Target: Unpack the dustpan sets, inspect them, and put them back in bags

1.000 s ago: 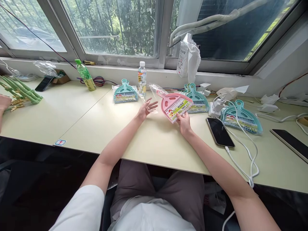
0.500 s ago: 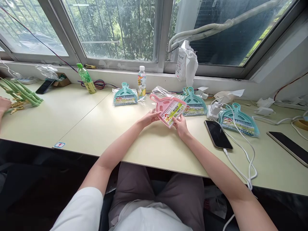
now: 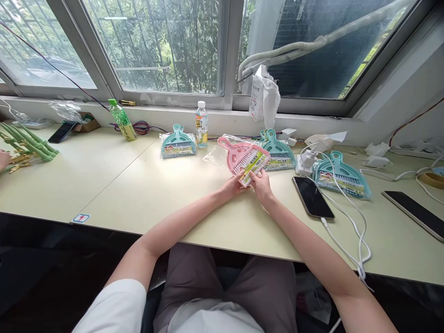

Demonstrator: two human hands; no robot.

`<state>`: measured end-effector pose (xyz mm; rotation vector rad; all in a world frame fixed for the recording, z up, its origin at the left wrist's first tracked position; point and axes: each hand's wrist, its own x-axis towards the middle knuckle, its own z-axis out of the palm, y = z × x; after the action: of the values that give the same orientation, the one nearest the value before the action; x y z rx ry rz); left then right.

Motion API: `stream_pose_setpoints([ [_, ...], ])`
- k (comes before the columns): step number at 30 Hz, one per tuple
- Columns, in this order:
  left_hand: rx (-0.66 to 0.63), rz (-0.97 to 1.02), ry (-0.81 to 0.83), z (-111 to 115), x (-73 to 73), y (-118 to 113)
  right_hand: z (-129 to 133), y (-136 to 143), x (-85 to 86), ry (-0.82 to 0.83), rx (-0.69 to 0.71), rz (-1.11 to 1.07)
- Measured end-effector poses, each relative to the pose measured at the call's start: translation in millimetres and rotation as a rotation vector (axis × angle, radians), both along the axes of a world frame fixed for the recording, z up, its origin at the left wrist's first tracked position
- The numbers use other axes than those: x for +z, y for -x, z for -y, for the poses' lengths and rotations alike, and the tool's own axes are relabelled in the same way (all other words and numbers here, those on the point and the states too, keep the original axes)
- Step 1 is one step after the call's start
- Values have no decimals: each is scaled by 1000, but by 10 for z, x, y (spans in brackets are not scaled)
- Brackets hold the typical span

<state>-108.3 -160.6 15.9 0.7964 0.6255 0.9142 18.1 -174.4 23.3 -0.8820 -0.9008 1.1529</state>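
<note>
A pink dustpan-and-brush set (image 3: 239,152) with a yellow-green label is held tilted above the table, its handle pointing up and left. My left hand (image 3: 236,186) grips its lower edge from the left, and my right hand (image 3: 261,186) pinches the label end close beside it. Clear plastic film spreads around the pink set. Behind it lies a teal dustpan set (image 3: 277,152), partly covered by the pink one. Another wrapped teal set (image 3: 178,142) lies to the left, and a third teal set (image 3: 342,178) to the right.
Two bottles, one green (image 3: 123,121) and one clear with a label (image 3: 201,125), stand at the back. A phone (image 3: 313,197) with white cables (image 3: 360,240) lies right, beside a white plug adapter (image 3: 305,162). Another person's hand (image 3: 4,160) is near green stalks (image 3: 33,143).
My left hand has slid from the pink set's left side down to its lower edge, nearer my right hand. The camera view has shifted slightly.
</note>
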Motion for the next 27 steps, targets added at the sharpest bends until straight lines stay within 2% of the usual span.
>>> stream_pose_setpoints([
  [3, 65, 27, -103, -37, 93, 97, 10, 4, 24, -17, -10, -20],
  [6, 265, 102, -215, -116, 226, 275, 23, 45, 20, -4, 27, -7],
  [9, 395, 156, -206, -131, 285, 319, 36, 87, 8, -5, 46, 12],
  [12, 323, 169, -153, -54, 240, 206, 52, 98, 10, -44, 22, 13],
  [16, 210, 181, -189, 69, 153, 55, 75, 91, 28, -77, -24, 13],
  [22, 228, 171, -253, 162, 167, 3, 95, 121, 65, -155, -127, 39],
  [27, 244, 70, -300, 222, 180, -24, 159, 176, 117, -170, -186, 27],
])
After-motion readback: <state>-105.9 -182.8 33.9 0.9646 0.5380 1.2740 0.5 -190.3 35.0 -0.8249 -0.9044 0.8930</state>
